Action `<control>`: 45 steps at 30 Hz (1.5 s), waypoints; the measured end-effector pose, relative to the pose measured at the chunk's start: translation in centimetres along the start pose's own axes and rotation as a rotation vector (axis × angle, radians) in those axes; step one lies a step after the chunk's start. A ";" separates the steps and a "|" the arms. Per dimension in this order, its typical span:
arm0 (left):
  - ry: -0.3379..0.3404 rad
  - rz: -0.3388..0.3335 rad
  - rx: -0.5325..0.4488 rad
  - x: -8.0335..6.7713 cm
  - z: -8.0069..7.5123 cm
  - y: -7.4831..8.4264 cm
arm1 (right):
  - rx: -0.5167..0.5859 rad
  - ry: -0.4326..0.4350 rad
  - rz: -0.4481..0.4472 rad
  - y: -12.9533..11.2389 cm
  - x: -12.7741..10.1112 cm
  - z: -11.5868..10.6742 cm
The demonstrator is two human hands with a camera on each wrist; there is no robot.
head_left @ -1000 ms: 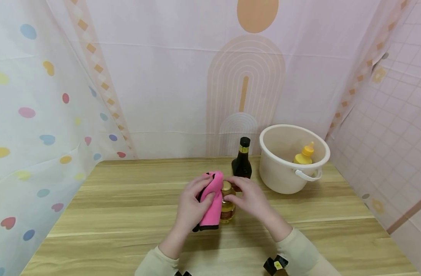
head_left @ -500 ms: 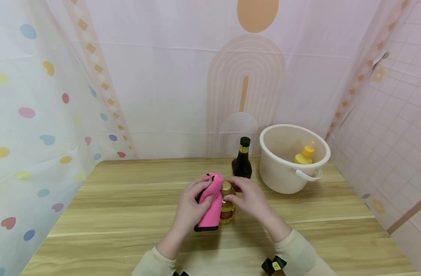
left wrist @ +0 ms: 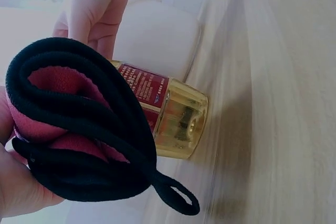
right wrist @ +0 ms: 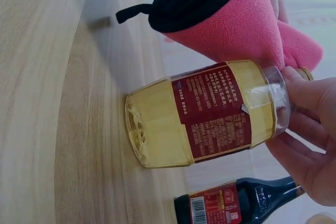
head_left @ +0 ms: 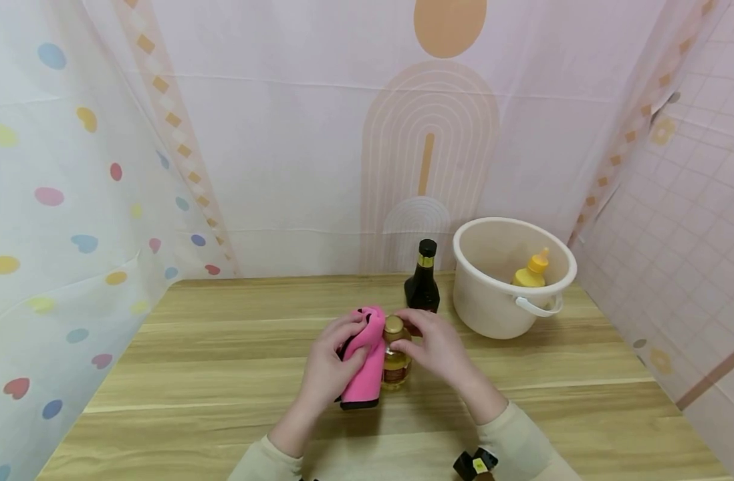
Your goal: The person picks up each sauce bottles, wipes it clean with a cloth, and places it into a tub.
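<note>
In my left hand (head_left: 331, 364) I grip a folded pink cloth (head_left: 367, 367) with black edging; a black hanging loop (left wrist: 181, 195) sticks out of its end in the left wrist view. The cloth lies against the left side of a clear bottle of golden liquid (right wrist: 210, 114) with a dark red label and a gold cap (head_left: 394, 325). My right hand (head_left: 436, 347) holds this bottle by the neck, thumb and fingers around it just below the cap. The bottle stands upright on the wooden table (head_left: 222, 361).
A dark sauce bottle (head_left: 422, 287) with a black cap and red label stands behind the right hand. To its right is a cream bucket (head_left: 484, 307) with a white handle (head_left: 538, 307), holding a yellow squeeze bottle (head_left: 531, 272). Patterned curtains (head_left: 283, 167) hang behind the table.
The left hand and the pink cloth have slid slightly down along the bottle's side, toward the person. The right hand keeps its hold on the neck, and the bottle stays in place.
</note>
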State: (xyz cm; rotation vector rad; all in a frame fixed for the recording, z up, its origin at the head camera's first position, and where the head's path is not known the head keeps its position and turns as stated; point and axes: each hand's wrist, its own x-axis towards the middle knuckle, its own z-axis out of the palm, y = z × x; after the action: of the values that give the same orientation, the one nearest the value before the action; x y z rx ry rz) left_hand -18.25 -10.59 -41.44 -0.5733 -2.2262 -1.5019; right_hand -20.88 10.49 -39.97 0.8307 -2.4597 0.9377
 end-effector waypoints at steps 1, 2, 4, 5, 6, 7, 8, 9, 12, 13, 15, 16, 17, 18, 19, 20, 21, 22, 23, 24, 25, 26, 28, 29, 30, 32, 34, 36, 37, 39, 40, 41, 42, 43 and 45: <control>-0.001 -0.001 0.002 0.0 0.0 0.0 | -0.003 0.000 0.000 0.0 0.0 0.0; -0.001 -0.001 0.006 -0.1 0.0 0.0 | -0.004 0.002 0.001 0.0 0.0 0.0; 0.002 0.005 0.017 -0.1 -0.1 0.0 | -0.009 0.002 0.002 -0.1 0.0 0.1; 0.004 0.010 0.022 -0.1 -0.2 0.0 | -0.011 0.003 0.003 -0.1 0.0 0.1; 0.006 0.020 0.027 -0.1 -0.2 -0.1 | -0.012 0.003 0.006 -0.1 0.0 0.1; 0.009 0.030 0.032 -0.2 -0.2 -0.1 | -0.013 0.004 0.008 -0.2 0.0 0.1; 0.013 0.041 0.035 -0.2 -0.2 -0.2 | -0.013 0.003 0.011 -0.2 0.0 0.1; 0.016 0.055 0.037 -0.2 -0.3 -0.2 | -0.012 0.002 0.014 -0.2 0.0 0.1; 0.026 0.092 0.041 -0.3 -0.2 -0.5 | -0.011 -0.001 0.019 -0.3 0.0 0.1; 0.031 0.101 0.042 -0.4 -0.2 -0.6 | -0.010 -0.002 0.019 -0.3 0.0 0.1; 0.036 0.097 0.046 -0.5 -0.2 -0.7 | -0.012 -0.004 0.020 -0.3 0.1 0.1; 0.038 0.088 0.043 -0.5 -0.2 -0.7 | -0.013 -0.005 0.022 -0.4 0.1 0.1; 0.039 0.077 0.039 -0.6 -0.1 -0.8 | -0.014 -0.006 0.023 -0.4 0.1 0.1; 0.041 0.064 0.033 -0.7 -0.1 -0.8 | -0.014 -0.007 0.026 -0.4 0.0 0.1; 0.041 0.049 0.024 -0.8 -0.1 -0.8 | -0.015 -0.007 0.029 -0.4 0.0 0.1; 0.041 0.033 0.013 -0.9 0.0 -0.8 | -0.016 -0.006 0.032 -0.4 0.0 0.1; 0.043 0.022 0.000 -0.9 0.0 -0.9 | -0.016 -0.005 0.034 -0.5 0.0 0.1; 0.044 0.013 -0.009 -1.0 0.0 -0.9 | -0.016 -0.004 0.034 -0.5 0.0 0.1; 0.046 0.005 -0.015 -1.0 0.0 -0.9 | -0.017 -0.003 0.035 -0.5 0.0 0.1; 0.048 -0.003 -0.019 -1.1 0.0 -0.9 | -0.018 -0.001 0.034 -0.5 0.0 0.1; 0.048 -0.006 -0.019 -1.1 0.0 -0.9 | -0.021 0.002 0.032 -0.5 0.0 0.1; 0.050 -0.015 -0.018 -1.1 0.0 -0.9 | -0.023 0.005 0.030 -0.6 0.0 0.1; 0.054 -0.029 -0.010 -1.1 0.0 -0.8 | -0.029 0.011 0.025 -0.6 0.0 0.1; 0.056 -0.036 -0.007 -1.0 0.0 -0.8 | -0.030 0.014 0.023 -0.7 0.0 0.1; 0.059 -0.042 -0.002 -1.0 0.0 -0.8 | -0.031 0.018 0.022 -0.7 0.0 0.1; 0.066 -0.055 0.010 -1.0 0.1 -0.7 | -0.029 0.023 0.026 -0.7 -0.1 0.1; 0.075 -0.066 0.024 -1.1 0.1 -0.6 | -0.028 0.024 0.034 -0.7 -0.1 0.2; 0.082 -0.077 0.032 -1.1 0.2 -0.6 | -0.025 0.022 0.047 -0.7 -0.1 0.2; 0.083 -0.086 0.033 -1.2 0.2 -0.6 | -0.025 0.021 0.053 -0.7 -0.2 0.2; 0.082 -0.108 0.028 -1.2 0.2 -0.6 | -0.022 0.020 0.062 -0.8 -0.2 0.2; 0.081 -0.117 0.026 -1.2 0.3 -0.7 | -0.021 0.019 0.067 -0.8 -0.2 0.2; 0.079 -0.125 0.023 -1.2 0.3 -0.7 | -0.020 0.018 0.072 -0.8 -0.2 0.2; 0.076 -0.136 0.021 -1.2 0.3 -0.7 | -0.019 0.016 0.075 -0.8 -0.2 0.3; 0.073 -0.145 0.024 -1.2 0.3 -0.7 | -0.020 0.015 0.078 -0.9 -0.2 0.3; 0.066 -0.162 0.037 -1.3 0.2 -0.8 | -0.017 0.010 0.083 -0.9 -0.2 0.3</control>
State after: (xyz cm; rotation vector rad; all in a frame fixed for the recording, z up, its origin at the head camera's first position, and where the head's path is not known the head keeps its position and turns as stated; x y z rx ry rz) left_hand -17.61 -10.81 -42.87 -0.3335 -2.2908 -1.5300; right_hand -20.20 9.76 -39.86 0.7220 -2.5071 0.9458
